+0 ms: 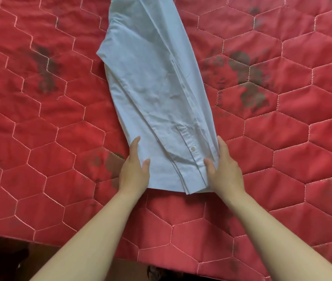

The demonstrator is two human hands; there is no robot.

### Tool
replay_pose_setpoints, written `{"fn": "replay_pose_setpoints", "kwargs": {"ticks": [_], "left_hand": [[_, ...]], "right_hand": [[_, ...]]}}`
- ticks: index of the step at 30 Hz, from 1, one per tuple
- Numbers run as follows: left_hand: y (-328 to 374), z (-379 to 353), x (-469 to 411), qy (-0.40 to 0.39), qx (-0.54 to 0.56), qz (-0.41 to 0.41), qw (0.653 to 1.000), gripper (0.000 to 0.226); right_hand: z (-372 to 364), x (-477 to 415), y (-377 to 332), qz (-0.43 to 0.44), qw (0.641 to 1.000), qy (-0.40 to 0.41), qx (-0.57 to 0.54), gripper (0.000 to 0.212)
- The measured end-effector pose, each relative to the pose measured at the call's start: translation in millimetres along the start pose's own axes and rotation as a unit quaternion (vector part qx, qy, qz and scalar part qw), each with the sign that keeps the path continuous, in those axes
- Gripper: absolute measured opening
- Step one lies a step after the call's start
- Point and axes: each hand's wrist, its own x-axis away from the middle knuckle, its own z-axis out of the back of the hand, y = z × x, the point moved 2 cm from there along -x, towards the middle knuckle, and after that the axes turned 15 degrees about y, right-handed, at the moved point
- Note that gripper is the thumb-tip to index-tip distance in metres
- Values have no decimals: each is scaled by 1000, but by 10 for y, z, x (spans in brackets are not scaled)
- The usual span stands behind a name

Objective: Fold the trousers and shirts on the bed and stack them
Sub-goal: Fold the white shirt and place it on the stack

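Across the whole view, a red quilted bed [39, 138] with hexagon stitching carries dark stains [248, 82] on either side of the middle. On it lies a pale shirt [157, 88], folded lengthwise into a long narrow strip that runs from the top of the view down toward the person. The hands flank its near end: the left hand [133, 171] along the left edge, the right hand [224, 169] along the right, fingers straight, thumbs resting on the cloth, neither clenched. A small button [192, 148] shows on the cuff between them
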Motion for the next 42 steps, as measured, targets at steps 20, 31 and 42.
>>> {"fn": "replay_pose_setpoints", "kwargs": {"ticks": [20,31,42], "left_hand": [[-1305,587,1804,-72,108,-35,991,30],[-448,875,1267,-61,222,19,973,18],[633,1256,-281,26,296,188,936,13]], "right_hand": [[25,2223,683,270,958,58,82,50],[207,1876,457,213,968,-83,101,32],[1040,-324,-1031,196,980,46,13,32]]}}
